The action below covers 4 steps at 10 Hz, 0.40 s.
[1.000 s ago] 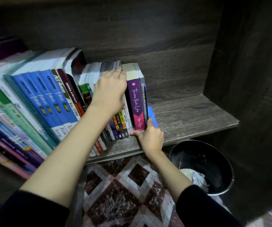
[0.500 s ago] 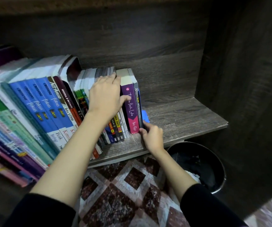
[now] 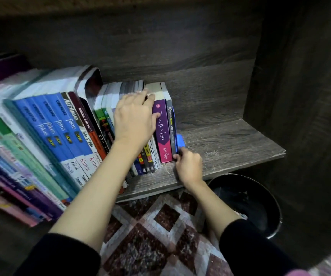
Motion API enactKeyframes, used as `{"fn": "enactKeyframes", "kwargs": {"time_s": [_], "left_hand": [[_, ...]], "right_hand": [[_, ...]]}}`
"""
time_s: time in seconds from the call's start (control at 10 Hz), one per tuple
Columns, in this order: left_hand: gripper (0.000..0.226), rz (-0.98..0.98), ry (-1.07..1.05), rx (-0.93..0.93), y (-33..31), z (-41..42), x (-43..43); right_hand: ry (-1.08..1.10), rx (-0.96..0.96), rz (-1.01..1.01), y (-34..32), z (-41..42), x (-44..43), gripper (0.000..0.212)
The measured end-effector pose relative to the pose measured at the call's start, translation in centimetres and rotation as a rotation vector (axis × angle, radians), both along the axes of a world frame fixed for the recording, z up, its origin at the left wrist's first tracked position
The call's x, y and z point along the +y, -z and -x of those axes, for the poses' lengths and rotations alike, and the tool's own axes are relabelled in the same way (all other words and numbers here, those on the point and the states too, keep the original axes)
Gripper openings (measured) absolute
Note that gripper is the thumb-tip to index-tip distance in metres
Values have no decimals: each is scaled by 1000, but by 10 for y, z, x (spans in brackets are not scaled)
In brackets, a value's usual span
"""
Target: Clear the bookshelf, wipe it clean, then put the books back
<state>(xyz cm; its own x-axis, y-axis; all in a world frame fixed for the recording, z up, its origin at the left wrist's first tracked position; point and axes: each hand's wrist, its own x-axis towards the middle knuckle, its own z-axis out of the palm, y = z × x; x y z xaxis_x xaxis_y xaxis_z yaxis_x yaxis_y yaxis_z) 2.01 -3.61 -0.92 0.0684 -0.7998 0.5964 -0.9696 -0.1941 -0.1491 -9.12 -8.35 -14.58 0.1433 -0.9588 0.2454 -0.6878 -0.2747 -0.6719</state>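
A dark wooden shelf (image 3: pixel 230 144) holds a row of books leaning left. My left hand (image 3: pixel 134 118) lies over the spines of several small books (image 3: pixel 148 156), fingertips hooked over their tops, thumb against a purple book (image 3: pixel 161 132). A thin dark book (image 3: pixel 171 124) ends the row, with a blue bookend (image 3: pixel 180 140) against it. My right hand (image 3: pixel 188 166) is at the shelf's front, its curled fingers pinching the bookend's base beside the dark book.
Taller blue textbooks (image 3: pixel 61 126) and green, purple and pink ones fill the left of the shelf. The shelf's side wall (image 3: pixel 300 96) stands at the right. A black bin (image 3: pixel 260 206) with paper sits below on the patterned floor (image 3: pixel 150 226).
My right hand slid right from the foot of the purple book to the blue bookend's base. My left hand stayed on the small books.
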Motion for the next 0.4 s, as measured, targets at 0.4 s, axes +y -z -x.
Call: {"fn": "enactKeyframes", "kwargs": {"time_s": [0.4], "left_hand": [[59,-59,20,81,-8,13,29]], "right_hand": [[-20,37,-7,-9,10,25,32]]}}
